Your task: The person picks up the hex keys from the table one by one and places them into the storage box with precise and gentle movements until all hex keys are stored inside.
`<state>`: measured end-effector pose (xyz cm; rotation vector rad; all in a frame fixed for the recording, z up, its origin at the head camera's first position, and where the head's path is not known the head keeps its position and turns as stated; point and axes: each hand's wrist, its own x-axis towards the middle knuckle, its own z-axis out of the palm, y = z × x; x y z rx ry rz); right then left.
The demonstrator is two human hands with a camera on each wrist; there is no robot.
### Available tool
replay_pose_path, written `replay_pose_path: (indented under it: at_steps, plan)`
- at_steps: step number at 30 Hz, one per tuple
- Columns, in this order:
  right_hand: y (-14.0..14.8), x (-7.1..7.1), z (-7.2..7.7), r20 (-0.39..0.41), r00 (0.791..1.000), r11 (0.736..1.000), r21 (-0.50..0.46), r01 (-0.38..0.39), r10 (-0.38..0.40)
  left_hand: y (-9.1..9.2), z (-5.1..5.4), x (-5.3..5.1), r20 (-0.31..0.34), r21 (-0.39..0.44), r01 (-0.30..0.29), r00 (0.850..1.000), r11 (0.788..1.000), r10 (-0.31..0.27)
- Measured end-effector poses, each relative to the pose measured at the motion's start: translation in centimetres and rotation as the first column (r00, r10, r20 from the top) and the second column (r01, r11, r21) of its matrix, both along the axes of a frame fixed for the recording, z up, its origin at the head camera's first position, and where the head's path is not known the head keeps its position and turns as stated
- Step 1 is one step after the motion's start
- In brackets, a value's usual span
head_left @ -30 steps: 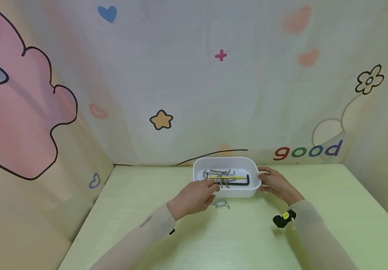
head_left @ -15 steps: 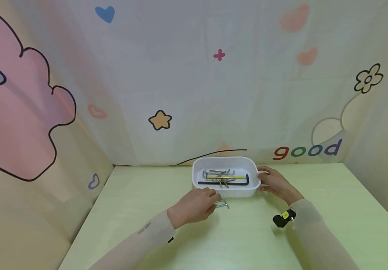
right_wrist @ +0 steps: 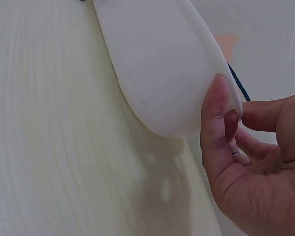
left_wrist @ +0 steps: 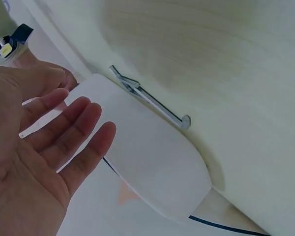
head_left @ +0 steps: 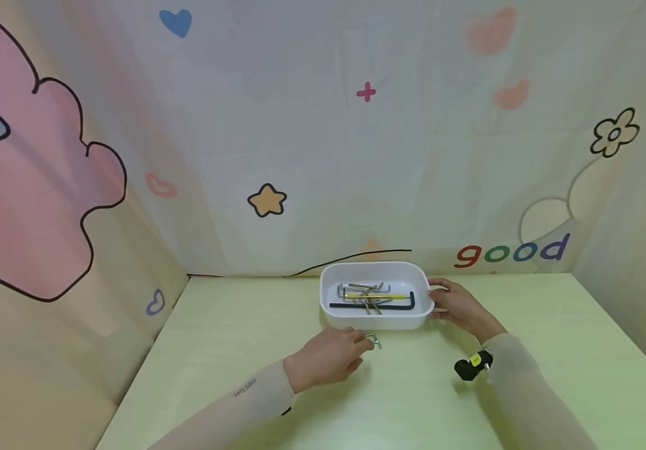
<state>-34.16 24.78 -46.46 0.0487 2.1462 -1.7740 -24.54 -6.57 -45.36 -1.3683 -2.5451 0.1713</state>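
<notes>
At the back of the table a white plastic bin point(head_left: 382, 322) holds several hex keys. Among them are a large black hex key point(head_left: 373, 306) and one with a yellow shaft point(head_left: 397, 296). My right hand point(head_left: 460, 306) pinches the bin's right end, thumb on the outer wall and a finger at the rim point(right_wrist: 206, 22). In front of the bin, my left hand point(head_left: 330, 356) hovers with fingers extended and nothing in it. Silver hex keys point(left_wrist: 160, 105) lie on the table beside the bin wall, close to my left fingertips and partly covered by them in the head view.
A pale green table point(head_left: 413, 400) carries everything and meets a printed curtain point(head_left: 323, 156) just behind the bin. A black device with a yellow label point(head_left: 472, 364) sits at my right wrist.
My left hand has drawn back from over the bin toward me, down to the silver hex keys on the table. My right hand and the bin have stayed put.
</notes>
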Motion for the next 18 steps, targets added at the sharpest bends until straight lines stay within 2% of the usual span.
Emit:
replay_pose_path:
  at_steps: [4, 8, 14, 18]
  plan:
    - [-0.1, 0.0, 0.0, 0.003, 1.000, 1.000, 0.001, 0.003, -0.003, 0.3, -0.5, -0.2, 0.021, -0.015, -0.037, 0.999, 0.999, 0.037]
    - [-0.1, -0.2, 0.0, 0.004, 1.000, 1.000, 0.005, 0.002, -0.002, 0.6, -1.0, -0.5, 0.016, -0.034, -0.075, 0.997, 0.997, 0.075]
    - [0.0, -0.2, 0.0, 0.007, 1.000, 1.000, 0.008, 0.005, -0.005, 0.8, -1.7, -0.9, 0.046, -0.038, -0.093, 0.994, 0.995, 0.095]
    - [0.0, -0.1, 0.0, 0.011, 1.000, 1.000, 0.001, 0.002, -0.002, 0.7, -2.0, -1.0, 0.041, -0.044, -0.106, 0.993, 0.993, 0.108]
